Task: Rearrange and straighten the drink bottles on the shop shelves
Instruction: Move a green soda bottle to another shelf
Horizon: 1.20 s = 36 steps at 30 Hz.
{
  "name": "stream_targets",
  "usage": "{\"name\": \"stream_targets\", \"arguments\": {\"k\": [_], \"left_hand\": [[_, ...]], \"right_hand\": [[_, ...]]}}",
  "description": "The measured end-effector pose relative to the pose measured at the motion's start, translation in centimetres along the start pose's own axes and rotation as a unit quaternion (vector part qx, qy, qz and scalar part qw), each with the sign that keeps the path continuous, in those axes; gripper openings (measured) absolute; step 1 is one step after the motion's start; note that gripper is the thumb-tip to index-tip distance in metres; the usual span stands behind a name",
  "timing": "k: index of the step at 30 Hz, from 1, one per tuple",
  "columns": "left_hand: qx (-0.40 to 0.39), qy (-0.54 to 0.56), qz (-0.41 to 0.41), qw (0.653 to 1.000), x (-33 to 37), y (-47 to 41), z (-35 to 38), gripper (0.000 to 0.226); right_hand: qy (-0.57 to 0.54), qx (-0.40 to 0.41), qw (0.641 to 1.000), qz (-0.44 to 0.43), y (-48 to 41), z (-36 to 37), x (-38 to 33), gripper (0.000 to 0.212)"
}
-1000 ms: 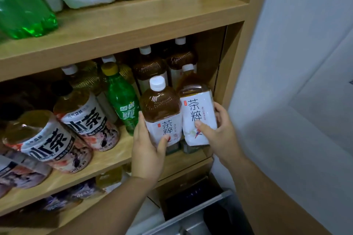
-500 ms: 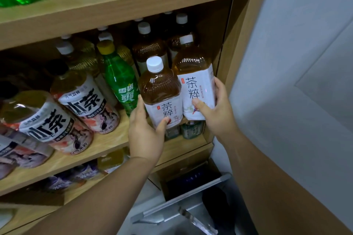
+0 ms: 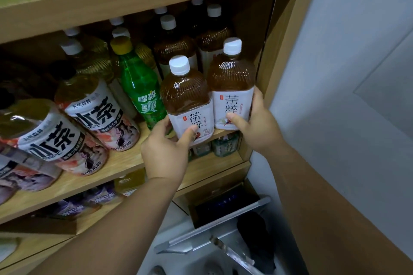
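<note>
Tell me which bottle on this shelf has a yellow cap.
The green bottle, standing just left of the tea bottle in the left hand. The bottles close to it have white caps.

Right end: a left brown plastic tea bottle (image 3: 187,100) and a right brown plastic tea bottle (image 3: 231,87) were side by side at the near edge of the wooden shelf (image 3: 125,163).
Left: a green plastic soda bottle (image 3: 140,91) stood just beside them.
Far: white-capped brown bottles (image 3: 174,49) stood behind.
</note>
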State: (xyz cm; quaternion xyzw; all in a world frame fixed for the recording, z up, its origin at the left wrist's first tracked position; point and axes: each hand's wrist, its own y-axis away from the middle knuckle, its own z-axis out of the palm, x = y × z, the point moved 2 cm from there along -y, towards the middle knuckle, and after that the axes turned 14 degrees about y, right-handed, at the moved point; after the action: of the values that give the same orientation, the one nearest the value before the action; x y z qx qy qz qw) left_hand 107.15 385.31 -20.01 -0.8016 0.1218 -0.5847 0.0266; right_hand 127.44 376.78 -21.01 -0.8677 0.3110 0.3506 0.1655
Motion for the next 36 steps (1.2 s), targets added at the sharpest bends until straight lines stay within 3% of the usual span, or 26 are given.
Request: {"name": "stream_targets", "arguments": {"k": [6, 15, 22, 27, 32, 36], "left_hand": [[0.011, -0.002, -0.022, 1.000, 0.4, 0.0, 1.2, 0.048], [0.037, -0.019, -0.028, 0.999, 0.9, -1.4, 4.1, 0.029], [0.045, 0.001, -0.045, 0.998, 0.5, -3.5, 5.6, 0.032], [0.029, 0.051, -0.046, 0.997, 0.0, -2.8, 5.8, 0.038], [-0.016, 0.069, -0.041, 0.997, -1.2, -1.3, 5.6, 0.057], [0.025, 0.078, -0.060, 0.995, -1.1, -1.7, 6.6, 0.053]], "right_hand": [[0.041, 0.015, 0.999, 0.017, -1.5, 0.0, -1.3, 0.082], [0.135, 0.129, 0.982, 0.024, -1.5, 0.9, -0.7, 0.068], [0.072, 0.093, 0.993, 0.021, -4.0, 1.2, -1.2, 0.046], [0.033, 0.180, 0.983, -0.026, -0.5, 1.7, -1.4, 0.054], [0.034, 0.076, 0.992, -0.091, 0.6, 2.7, -0.4, 0.065], [0.023, 0.023, 0.995, -0.091, -0.5, 3.0, 0.0, 0.071]]}}
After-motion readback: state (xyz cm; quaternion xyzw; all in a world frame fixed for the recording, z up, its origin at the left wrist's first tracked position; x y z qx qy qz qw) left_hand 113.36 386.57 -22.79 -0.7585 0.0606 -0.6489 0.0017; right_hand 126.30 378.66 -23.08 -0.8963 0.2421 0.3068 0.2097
